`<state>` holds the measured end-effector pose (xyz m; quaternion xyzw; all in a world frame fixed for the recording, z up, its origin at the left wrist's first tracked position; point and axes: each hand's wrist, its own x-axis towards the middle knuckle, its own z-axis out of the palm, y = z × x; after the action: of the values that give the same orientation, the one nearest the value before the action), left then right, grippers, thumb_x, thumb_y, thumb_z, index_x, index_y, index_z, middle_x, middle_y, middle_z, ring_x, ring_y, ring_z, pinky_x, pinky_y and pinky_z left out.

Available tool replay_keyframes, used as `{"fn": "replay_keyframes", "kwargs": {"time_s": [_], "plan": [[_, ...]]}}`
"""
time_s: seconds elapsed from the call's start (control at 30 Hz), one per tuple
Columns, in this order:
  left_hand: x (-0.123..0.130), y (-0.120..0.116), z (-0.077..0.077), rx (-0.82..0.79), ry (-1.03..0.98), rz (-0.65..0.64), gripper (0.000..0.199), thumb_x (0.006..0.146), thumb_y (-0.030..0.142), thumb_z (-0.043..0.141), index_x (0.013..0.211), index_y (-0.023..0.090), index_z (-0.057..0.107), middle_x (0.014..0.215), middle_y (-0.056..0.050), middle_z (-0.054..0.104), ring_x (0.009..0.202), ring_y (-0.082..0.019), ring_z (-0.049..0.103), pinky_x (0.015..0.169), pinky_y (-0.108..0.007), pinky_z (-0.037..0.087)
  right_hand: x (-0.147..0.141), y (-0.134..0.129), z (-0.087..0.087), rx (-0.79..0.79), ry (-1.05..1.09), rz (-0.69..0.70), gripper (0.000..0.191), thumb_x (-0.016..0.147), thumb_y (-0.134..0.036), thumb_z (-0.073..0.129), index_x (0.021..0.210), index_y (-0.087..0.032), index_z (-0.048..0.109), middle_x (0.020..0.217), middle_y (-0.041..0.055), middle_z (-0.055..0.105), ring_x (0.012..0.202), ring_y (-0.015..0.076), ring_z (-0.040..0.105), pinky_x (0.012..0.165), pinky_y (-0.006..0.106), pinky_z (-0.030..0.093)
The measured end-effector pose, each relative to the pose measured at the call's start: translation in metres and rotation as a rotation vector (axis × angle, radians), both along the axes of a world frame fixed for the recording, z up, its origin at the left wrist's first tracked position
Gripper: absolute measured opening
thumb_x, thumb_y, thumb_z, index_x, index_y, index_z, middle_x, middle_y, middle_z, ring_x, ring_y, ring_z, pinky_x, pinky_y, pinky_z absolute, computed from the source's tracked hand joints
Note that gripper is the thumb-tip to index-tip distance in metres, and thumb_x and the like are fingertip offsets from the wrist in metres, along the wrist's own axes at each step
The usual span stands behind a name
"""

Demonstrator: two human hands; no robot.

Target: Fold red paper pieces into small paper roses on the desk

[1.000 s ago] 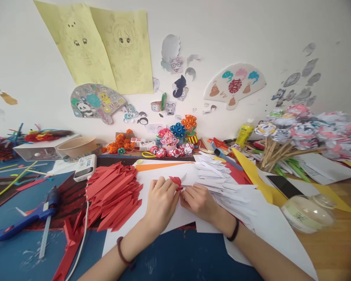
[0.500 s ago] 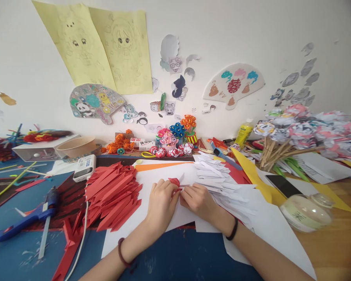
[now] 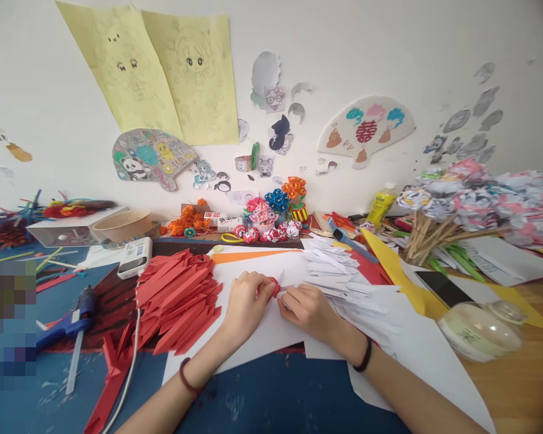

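Note:
Over white paper sheets point(image 3: 253, 343), my left hand point(image 3: 248, 301) is closed on a small red and white folded paper piece point(image 3: 275, 286). My right hand point(image 3: 305, 310) sits just to its right, fingers pinched at the piece's right side, by a white paper strip; part of the grip is hidden. Left of my hands lies a heap of red folded paper strips point(image 3: 178, 301). On the right is a spread of white folded strips point(image 3: 339, 277).
A blue glue gun point(image 3: 79, 313) and a white device with a cable point(image 3: 134, 258) lie at left. At right are a phone point(image 3: 441, 286), a clear jar point(image 3: 479, 331) and paper flowers on sticks point(image 3: 461, 205). Small red-white balls point(image 3: 269, 234) line the back.
The view has shifted slightly. My left hand has turned a little around the red piece, and my right fingertips have moved slightly away from my left ones.

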<state>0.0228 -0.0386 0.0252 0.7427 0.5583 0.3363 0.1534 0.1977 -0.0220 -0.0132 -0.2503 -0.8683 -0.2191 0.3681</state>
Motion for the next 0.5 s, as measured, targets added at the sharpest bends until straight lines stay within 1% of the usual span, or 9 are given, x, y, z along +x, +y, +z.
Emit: {"fn": "replay_keyframes", "kwargs": {"time_s": [0.3,0.5], "plan": [[-0.0082,0.0071,0.0031,-0.028,0.001,-0.015,0.022,0.091,0.025,0.054,0.073,0.021,0.067,0.078,-0.002,0.066,0.08,-0.019,0.054,0.077,-0.031,0.037,0.0004,-0.0001,-0.0027,-0.124,0.071,0.091,0.029,0.094,-0.012,0.047,0.065,-0.017,0.051,0.06,-0.0009,0.05,0.054,0.0123,0.039,0.057,0.028,0.029],[-0.01,0.0096,0.0021,0.004,0.021,-0.006,0.023,0.091,0.024,0.054,0.071,0.02,0.066,0.078,-0.002,0.063,0.08,-0.019,0.052,0.077,-0.031,0.037,0.0005,0.0004,-0.0036,-0.174,0.099,0.117,0.029,0.094,-0.013,0.047,0.065,-0.018,0.049,0.059,-0.0015,0.047,0.054,0.0121,0.038,0.056,0.027,0.03]]}}
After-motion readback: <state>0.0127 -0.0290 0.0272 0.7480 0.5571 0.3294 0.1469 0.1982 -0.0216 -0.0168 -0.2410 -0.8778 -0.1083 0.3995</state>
